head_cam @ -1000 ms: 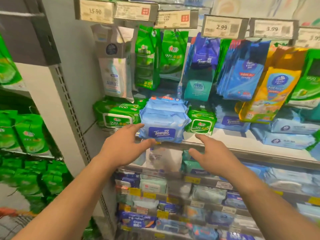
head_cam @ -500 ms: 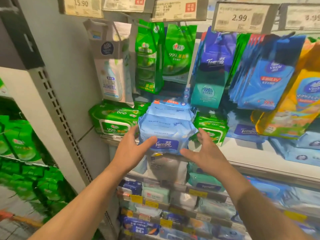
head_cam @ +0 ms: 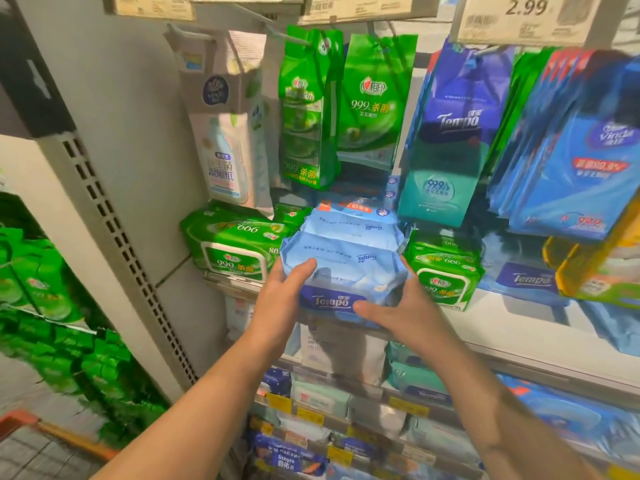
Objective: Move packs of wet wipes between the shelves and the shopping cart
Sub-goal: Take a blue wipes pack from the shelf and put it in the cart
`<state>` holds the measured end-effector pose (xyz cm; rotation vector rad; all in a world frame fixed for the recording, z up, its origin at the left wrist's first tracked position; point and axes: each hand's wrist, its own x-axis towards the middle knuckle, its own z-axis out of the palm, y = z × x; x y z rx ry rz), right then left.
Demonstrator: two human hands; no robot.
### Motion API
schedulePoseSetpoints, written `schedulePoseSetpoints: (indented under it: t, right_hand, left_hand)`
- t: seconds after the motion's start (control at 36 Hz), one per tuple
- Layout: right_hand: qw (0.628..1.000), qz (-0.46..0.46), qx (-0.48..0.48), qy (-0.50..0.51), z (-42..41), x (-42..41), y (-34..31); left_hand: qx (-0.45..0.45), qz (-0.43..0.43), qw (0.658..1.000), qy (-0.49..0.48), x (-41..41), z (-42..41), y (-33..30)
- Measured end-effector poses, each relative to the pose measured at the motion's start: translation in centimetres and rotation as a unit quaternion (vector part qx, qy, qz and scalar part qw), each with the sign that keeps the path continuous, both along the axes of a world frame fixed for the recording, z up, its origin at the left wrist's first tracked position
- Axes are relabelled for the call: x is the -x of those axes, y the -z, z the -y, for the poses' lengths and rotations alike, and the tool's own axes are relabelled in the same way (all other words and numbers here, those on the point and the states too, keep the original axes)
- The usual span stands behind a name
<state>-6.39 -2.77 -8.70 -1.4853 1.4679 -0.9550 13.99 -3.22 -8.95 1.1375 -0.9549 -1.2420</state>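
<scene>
At the centre of the frame we see a soft light-blue plastic pack of Tempo wet wipes [head_cam: 343, 271] sitting at the front edge of the white store shelf [head_cam: 519, 327], topmost in a small stack of like packs. Our left hand [head_cam: 280, 299] grips the pack's left end, thumb curled over its top face, the other fingers hidden behind it. Our right hand [head_cam: 405, 306] holds the right end, thumb lying along the lower front edge under the dark-blue Tempo label, fingers wrapped around the side. Just left of the pack lies a green lidded wipes pack [head_cam: 232, 247]; just right sits another green lidded pack [head_cam: 445, 275]. Above, tall green pouches [head_cam: 374, 98] and a dark-blue Tempo pouch [head_cam: 453, 133] hang from pegs. In the upper right a price tag reading 2.99 [head_cam: 526, 15] shows.
</scene>
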Motion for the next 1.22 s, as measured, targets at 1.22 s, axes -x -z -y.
schedulePoseSetpoints:
  t: [1.22]
  right_hand:
    - [0.995, 0.090, 0.004, -0.041, 0.3, 0.3, 0.7]
  left_hand:
    - [-0.029, 0.039, 0.998, 0.026, 1.7, 2.1, -0.4]
